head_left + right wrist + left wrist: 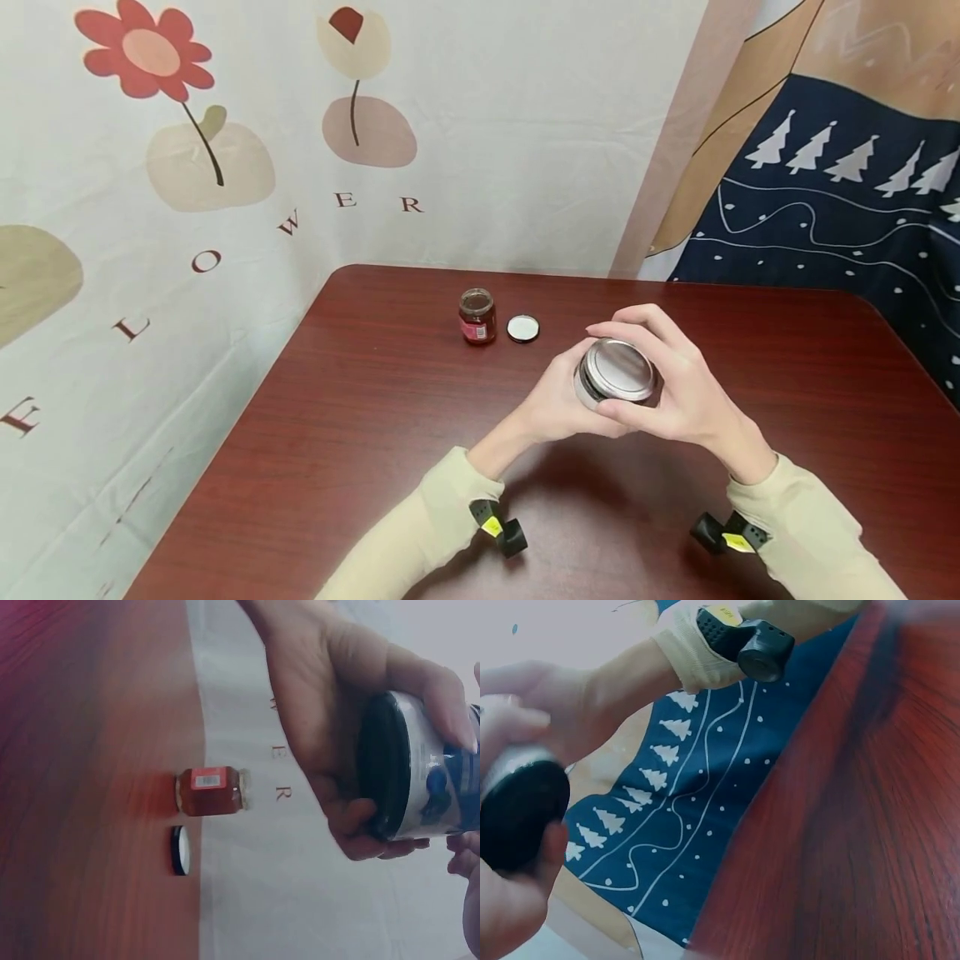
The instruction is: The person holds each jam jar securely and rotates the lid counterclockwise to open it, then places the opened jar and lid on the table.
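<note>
Both hands are on one jar with a silver lid [621,369], held above the table. My left hand [555,400] grips the jar's body from the left and below. Around the lid's rim curl the thumb and fingers of my right hand [686,379]. In the right wrist view the jar [433,772] has a dark base and a label with a blueberry picture. The left wrist view shows the dark base [521,817], blurred. An uncapped glass jar [477,321] with dark red contents stands farther back, a loose lid [522,328] lying beside it, white inside up.
The reddish-brown table [360,400] reaches back to a light wall cloth [510,167] with flowers and letters. At the right hangs a dark blue cloth [825,208] with white trees. A small black camera [498,529] is strapped at each sleeve cuff.
</note>
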`<act>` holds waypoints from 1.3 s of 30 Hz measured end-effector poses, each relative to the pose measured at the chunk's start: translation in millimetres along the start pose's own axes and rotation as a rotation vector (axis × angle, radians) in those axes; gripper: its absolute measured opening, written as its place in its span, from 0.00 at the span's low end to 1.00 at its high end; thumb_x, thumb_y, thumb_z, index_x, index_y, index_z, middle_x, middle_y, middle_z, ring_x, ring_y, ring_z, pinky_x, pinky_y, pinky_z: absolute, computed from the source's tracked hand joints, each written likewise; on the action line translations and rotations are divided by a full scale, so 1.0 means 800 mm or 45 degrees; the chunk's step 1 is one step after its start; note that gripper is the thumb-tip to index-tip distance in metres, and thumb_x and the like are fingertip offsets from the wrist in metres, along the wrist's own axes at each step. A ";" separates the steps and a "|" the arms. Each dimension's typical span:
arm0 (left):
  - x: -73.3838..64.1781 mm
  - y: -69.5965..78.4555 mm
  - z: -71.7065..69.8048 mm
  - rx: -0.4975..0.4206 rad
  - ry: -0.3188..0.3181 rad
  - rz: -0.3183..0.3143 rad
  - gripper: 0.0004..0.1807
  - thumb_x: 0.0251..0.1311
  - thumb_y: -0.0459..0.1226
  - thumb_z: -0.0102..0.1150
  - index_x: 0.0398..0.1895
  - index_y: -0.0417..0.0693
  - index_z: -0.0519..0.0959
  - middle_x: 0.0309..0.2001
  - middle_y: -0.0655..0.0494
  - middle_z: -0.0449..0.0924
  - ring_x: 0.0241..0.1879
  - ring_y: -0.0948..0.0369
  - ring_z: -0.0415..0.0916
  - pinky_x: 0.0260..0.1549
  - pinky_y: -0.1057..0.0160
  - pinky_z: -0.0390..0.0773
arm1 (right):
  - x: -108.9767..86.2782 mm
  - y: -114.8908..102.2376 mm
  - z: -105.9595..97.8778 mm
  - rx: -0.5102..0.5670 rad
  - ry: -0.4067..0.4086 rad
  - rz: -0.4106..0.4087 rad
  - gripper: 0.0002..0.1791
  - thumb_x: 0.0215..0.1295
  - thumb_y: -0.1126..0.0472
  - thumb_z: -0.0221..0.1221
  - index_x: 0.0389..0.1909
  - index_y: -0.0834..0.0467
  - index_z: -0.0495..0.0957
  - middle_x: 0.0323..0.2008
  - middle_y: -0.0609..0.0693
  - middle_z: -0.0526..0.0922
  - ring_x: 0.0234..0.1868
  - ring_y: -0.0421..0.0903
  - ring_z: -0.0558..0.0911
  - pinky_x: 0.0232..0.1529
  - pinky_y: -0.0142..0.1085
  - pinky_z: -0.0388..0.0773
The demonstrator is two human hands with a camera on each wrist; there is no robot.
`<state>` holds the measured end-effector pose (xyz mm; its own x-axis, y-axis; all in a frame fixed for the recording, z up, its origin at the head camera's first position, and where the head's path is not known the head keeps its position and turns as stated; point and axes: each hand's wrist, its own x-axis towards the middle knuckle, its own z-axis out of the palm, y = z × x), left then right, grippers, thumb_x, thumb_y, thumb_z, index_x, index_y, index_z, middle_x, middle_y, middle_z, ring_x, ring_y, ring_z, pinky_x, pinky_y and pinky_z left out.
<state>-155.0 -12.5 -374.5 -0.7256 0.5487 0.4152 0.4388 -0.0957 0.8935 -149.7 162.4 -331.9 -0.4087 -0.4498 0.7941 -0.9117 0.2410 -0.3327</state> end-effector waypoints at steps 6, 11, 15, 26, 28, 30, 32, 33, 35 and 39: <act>-0.004 0.003 0.010 0.216 0.245 0.003 0.41 0.36 0.26 0.80 0.57 0.40 0.69 0.53 0.46 0.79 0.51 0.61 0.76 0.55 0.65 0.75 | -0.003 0.002 0.005 -0.095 0.079 0.059 0.39 0.61 0.33 0.64 0.50 0.68 0.81 0.46 0.64 0.77 0.48 0.50 0.74 0.51 0.28 0.69; -0.006 0.005 0.016 0.297 0.346 -0.033 0.40 0.35 0.27 0.79 0.56 0.40 0.70 0.52 0.47 0.79 0.51 0.60 0.77 0.53 0.65 0.75 | 0.005 -0.010 0.007 -0.087 0.142 0.054 0.37 0.63 0.36 0.63 0.45 0.71 0.81 0.42 0.65 0.78 0.47 0.50 0.75 0.51 0.26 0.70; -0.008 0.005 0.016 0.311 0.342 -0.035 0.40 0.35 0.28 0.79 0.57 0.40 0.70 0.53 0.47 0.79 0.51 0.59 0.77 0.53 0.65 0.75 | 0.012 -0.020 0.005 -0.063 0.167 0.012 0.35 0.64 0.38 0.63 0.43 0.73 0.81 0.40 0.66 0.79 0.45 0.49 0.76 0.51 0.25 0.71; -0.014 0.008 0.010 0.089 0.183 0.009 0.40 0.35 0.23 0.80 0.53 0.39 0.66 0.54 0.42 0.77 0.53 0.60 0.75 0.57 0.63 0.75 | 0.009 -0.008 0.001 0.079 0.098 -0.085 0.33 0.61 0.41 0.67 0.43 0.71 0.83 0.40 0.63 0.80 0.46 0.46 0.77 0.51 0.28 0.73; -0.015 0.010 0.009 0.033 0.148 -0.004 0.39 0.35 0.22 0.80 0.52 0.39 0.67 0.53 0.42 0.77 0.52 0.62 0.76 0.57 0.62 0.75 | 0.010 -0.010 0.000 0.114 0.082 -0.099 0.32 0.61 0.42 0.68 0.43 0.72 0.82 0.40 0.63 0.80 0.46 0.46 0.77 0.51 0.28 0.73; -0.015 0.011 0.008 -0.002 0.124 -0.019 0.37 0.35 0.23 0.80 0.51 0.39 0.69 0.51 0.44 0.78 0.51 0.64 0.76 0.56 0.62 0.75 | 0.011 -0.012 -0.001 0.137 0.075 -0.111 0.32 0.61 0.43 0.67 0.43 0.72 0.82 0.40 0.63 0.80 0.46 0.46 0.77 0.51 0.28 0.73; -0.016 0.012 0.007 -0.015 0.111 -0.028 0.37 0.35 0.23 0.80 0.51 0.40 0.71 0.50 0.45 0.79 0.51 0.65 0.76 0.56 0.62 0.76 | 0.012 -0.013 -0.002 0.153 0.073 -0.120 0.32 0.61 0.43 0.67 0.43 0.73 0.82 0.40 0.63 0.79 0.45 0.46 0.77 0.50 0.28 0.73; -0.016 0.012 0.006 -0.013 0.109 -0.033 0.36 0.35 0.24 0.81 0.51 0.40 0.71 0.49 0.47 0.79 0.50 0.66 0.76 0.56 0.63 0.76 | 0.012 -0.014 -0.002 0.161 0.073 -0.123 0.32 0.61 0.43 0.67 0.43 0.73 0.82 0.40 0.63 0.79 0.45 0.46 0.77 0.50 0.28 0.73; -0.017 0.013 0.006 -0.010 0.107 -0.037 0.36 0.35 0.25 0.81 0.51 0.41 0.73 0.49 0.48 0.80 0.50 0.66 0.76 0.55 0.63 0.76 | 0.011 -0.013 -0.003 0.162 0.066 -0.122 0.33 0.62 0.43 0.67 0.44 0.73 0.82 0.40 0.63 0.79 0.46 0.46 0.77 0.50 0.28 0.73; -0.017 0.013 0.006 0.005 0.135 -0.039 0.37 0.36 0.26 0.81 0.54 0.42 0.74 0.49 0.49 0.81 0.49 0.66 0.77 0.54 0.63 0.76 | 0.007 -0.008 -0.004 0.123 0.035 -0.088 0.36 0.62 0.40 0.66 0.48 0.72 0.81 0.43 0.63 0.78 0.48 0.47 0.76 0.51 0.28 0.73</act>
<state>-138.6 -17.1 -371.6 -0.7906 0.4601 0.4039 0.4176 -0.0773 0.9053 -145.8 161.1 -323.9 -0.3445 -0.4386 0.8300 -0.9380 0.1254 -0.3231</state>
